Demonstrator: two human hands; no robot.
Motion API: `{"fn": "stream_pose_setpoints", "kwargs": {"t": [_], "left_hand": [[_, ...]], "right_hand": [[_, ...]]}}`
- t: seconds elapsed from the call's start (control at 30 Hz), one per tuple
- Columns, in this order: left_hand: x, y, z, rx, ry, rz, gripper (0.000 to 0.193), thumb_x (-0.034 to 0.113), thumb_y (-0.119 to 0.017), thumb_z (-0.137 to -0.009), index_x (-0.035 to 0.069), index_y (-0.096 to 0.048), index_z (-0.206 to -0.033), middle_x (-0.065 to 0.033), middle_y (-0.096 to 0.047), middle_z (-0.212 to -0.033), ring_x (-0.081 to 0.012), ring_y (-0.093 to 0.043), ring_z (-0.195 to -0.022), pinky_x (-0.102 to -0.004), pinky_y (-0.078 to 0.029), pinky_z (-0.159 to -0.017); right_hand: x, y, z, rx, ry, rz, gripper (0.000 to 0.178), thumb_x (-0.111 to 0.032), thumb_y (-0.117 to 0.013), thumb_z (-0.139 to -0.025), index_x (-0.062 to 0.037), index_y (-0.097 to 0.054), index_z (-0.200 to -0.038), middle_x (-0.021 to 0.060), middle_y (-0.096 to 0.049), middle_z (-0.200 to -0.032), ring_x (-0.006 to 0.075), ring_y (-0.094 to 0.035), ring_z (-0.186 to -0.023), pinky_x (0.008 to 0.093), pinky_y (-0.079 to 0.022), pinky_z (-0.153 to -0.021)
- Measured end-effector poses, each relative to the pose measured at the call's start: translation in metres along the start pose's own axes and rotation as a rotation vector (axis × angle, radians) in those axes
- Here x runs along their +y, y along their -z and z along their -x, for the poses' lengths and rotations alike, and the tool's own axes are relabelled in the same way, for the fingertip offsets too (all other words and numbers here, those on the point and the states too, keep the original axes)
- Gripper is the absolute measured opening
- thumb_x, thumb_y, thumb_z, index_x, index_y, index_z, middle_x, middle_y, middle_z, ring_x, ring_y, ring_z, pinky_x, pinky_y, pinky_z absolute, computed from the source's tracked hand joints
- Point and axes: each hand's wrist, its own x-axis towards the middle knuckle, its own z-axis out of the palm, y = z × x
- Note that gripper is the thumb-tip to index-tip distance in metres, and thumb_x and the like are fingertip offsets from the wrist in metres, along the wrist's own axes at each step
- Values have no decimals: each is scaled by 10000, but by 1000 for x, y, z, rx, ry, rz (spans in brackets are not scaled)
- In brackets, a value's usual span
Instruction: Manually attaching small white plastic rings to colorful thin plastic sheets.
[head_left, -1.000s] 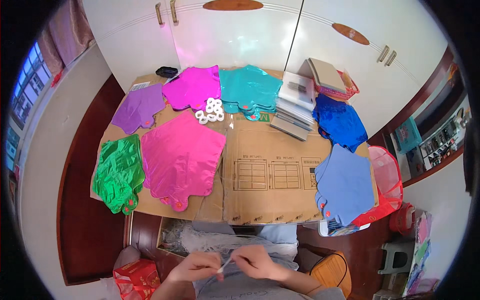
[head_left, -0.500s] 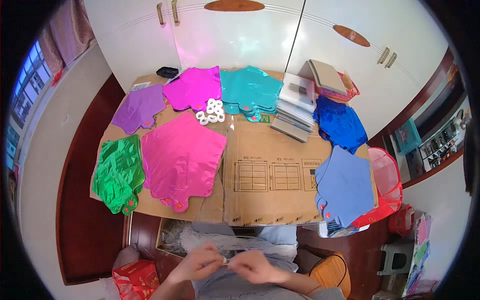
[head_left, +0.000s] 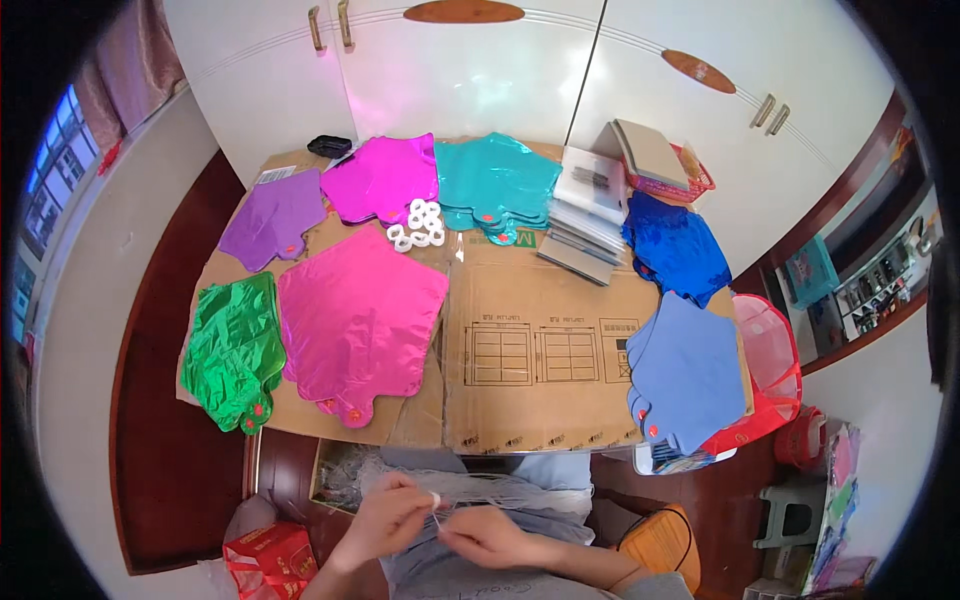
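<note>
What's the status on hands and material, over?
Left hand and right hand both pinching thin pale plastic strips over lap. Flattened cardboard-covered table with foil balloons untouched. Nothing obstructing.

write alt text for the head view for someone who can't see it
Seen from above, a person's left hand and right hand pinch thin white strands over their lap. Ahead, a table covered in flattened cardboard holds foil balloons: pink, green, purple, teal and blue.

Pink foil balloon [head_left: 358, 320], green one [head_left: 233, 350], brown cardboard [head_left: 540, 330].
</note>
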Motion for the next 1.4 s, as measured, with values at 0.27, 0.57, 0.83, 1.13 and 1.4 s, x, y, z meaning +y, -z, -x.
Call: {"fn": "stream_pose_setpoints", "kwargs": {"t": [0.27, 0.57, 0.83, 1.13, 1.4], "left_hand": [[1, 10, 6, 38, 149, 89, 131, 57, -533, -811, 15, -635, -883, -35, -596, -798, -167, -523, -784, -301, -400, -718], [-2, 10, 15, 115, 189, 211, 133, 65, -560, -805, 2, -629, -899, -50, -598, -809, -165, -518, -785, -310, -410, -728], [6, 11, 2, -6, 88, -5, 138, 83, -542, -825, 33, -630, -919, -77, -602, -792, -201, -506, -785, -296, -392, -728], [-7, 6, 4, -7, 46, -141, 144, 76, -573, -816, 33, -634, -939, -66, -607, -763, -190, -501, -753, -306, -402, -683], [-4, -1, 3, 26, 29, 112, 152, 70, -581, -815, 10, -639, -942, -62, -607, -802, -176, -520, -743, -303, -411, -673]], "right_hand": [[22, -14, -11, 109, 248, 69, 64, -76, -526, -796, -40, -559, -837, 109, -533, -727, 290, -529, -728, 406, -401, -784], [19, -16, -12, -32, 239, 108, 75, -109, -524, -796, -48, -549, -832, 90, -542, -746, 281, -541, -736, 409, -395, -782], [9, -10, -10, -23, 40, 201, 56, -113, -529, -776, -67, -532, -807, 138, -529, -675, 328, -532, -644, 380, -410, -555], [-3, 0, -7, 92, 86, 210, 59, -119, -542, -768, -73, -562, -800, 112, -545, -656, 316, -539, -605, 387, -413, -537], [-5, 1, -1, 24, 45, 228, 96, -116, -558, -755, -80, -580, -841, 115, -570, -685, 315, -565, -635, 400, -440, -558]]}}
